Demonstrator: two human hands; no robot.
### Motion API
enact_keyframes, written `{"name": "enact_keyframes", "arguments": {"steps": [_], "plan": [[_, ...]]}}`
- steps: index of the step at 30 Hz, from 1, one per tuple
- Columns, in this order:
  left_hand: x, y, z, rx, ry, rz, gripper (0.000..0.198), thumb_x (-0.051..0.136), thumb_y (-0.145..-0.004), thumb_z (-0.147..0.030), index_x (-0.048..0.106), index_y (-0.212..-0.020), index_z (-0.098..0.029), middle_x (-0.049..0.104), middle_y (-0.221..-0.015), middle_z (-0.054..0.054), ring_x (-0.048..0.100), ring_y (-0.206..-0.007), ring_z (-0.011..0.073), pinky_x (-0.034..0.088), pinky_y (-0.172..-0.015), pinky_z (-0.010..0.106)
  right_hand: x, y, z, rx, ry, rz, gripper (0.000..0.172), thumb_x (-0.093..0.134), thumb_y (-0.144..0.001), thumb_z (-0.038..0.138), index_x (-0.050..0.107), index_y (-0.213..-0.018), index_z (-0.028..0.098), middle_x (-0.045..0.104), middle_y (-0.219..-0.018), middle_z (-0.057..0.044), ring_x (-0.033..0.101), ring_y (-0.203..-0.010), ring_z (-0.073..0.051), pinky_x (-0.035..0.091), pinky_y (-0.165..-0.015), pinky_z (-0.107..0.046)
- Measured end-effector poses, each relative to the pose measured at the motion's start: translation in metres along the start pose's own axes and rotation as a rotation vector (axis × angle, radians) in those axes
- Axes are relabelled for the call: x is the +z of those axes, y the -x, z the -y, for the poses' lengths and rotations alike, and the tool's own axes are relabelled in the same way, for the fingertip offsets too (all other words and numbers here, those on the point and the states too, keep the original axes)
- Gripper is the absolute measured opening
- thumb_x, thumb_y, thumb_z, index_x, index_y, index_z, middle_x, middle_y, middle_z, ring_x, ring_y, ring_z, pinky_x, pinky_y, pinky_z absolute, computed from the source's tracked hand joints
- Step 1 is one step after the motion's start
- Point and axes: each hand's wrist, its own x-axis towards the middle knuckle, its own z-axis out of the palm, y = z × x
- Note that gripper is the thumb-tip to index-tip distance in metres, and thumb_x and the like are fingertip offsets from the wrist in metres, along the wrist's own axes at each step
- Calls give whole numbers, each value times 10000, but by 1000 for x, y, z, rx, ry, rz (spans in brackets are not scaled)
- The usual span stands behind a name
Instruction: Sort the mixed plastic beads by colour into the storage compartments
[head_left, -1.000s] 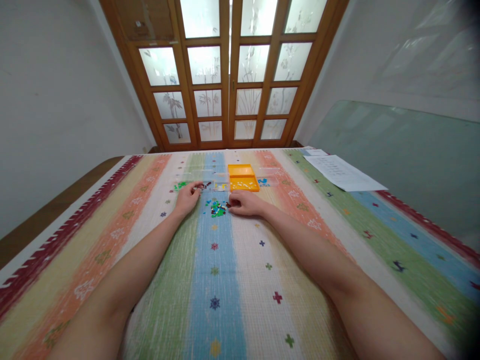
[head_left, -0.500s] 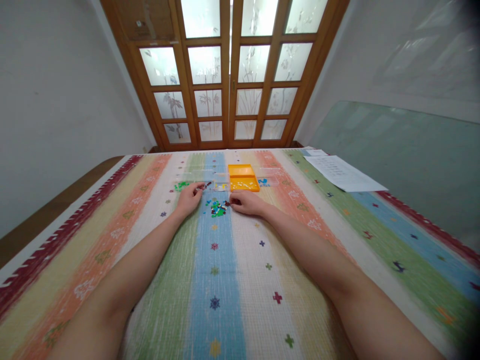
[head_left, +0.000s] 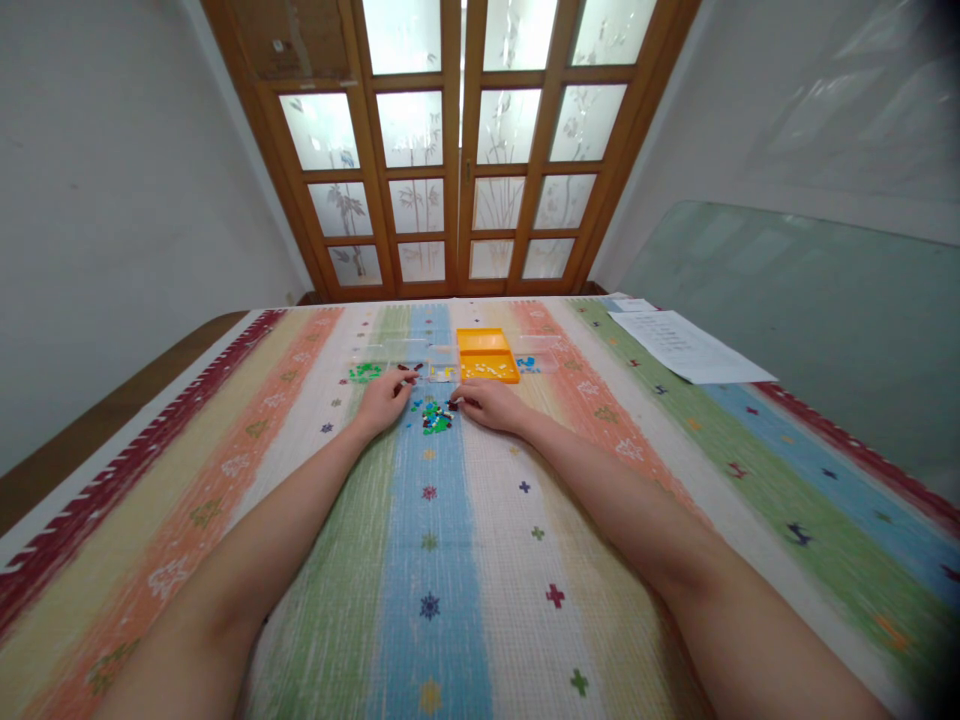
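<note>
A small heap of tiny coloured pieces (head_left: 433, 416) lies on the striped cloth (head_left: 450, 560) between my hands. My left hand (head_left: 384, 397) rests left of the heap, fingers curled, its fingertips pinched at a dark piece near the clear tray (head_left: 397, 352). My right hand (head_left: 487, 403) lies right of the heap, fingertips pinched on a small dark piece at the heap's edge. Behind stands an orange tray (head_left: 486, 354) holding small white pieces. Green pieces (head_left: 364, 372) lie in the clear tray at the left.
A clear compartment with blue pieces (head_left: 526, 363) sits right of the orange tray. Sheets of paper (head_left: 686, 345) lie at the far right of the table. A glass pane (head_left: 810, 320) leans at the right. Wooden doors (head_left: 450, 150) stand behind the table.
My right hand has slid a little left and forward to the heap's edge. My left hand has shifted slightly right towards the clear tray.
</note>
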Motion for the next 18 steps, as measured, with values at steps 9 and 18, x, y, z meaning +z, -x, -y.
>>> {"name": "enact_keyframes", "arguments": {"steps": [9,18], "plan": [[0,0,-3,13,-14,19,340,554,-943,-233,739,-1226,-213,748,-1086,74,644,-848,213,502,-828,347,1,-1,3,1,58,22,137,617,-992,265,729,-1066,235,703,-1034,-62,627,-952,-202,427,-823,-280],[1,1,-2,42,-12,17,336,549,-955,-242,736,-1233,-223,741,-1090,75,642,-855,217,496,-806,351,3,-2,7,-46,73,35,200,569,-1009,225,734,-1119,242,701,-1036,-65,623,-994,-209,426,-854,-288]]}}
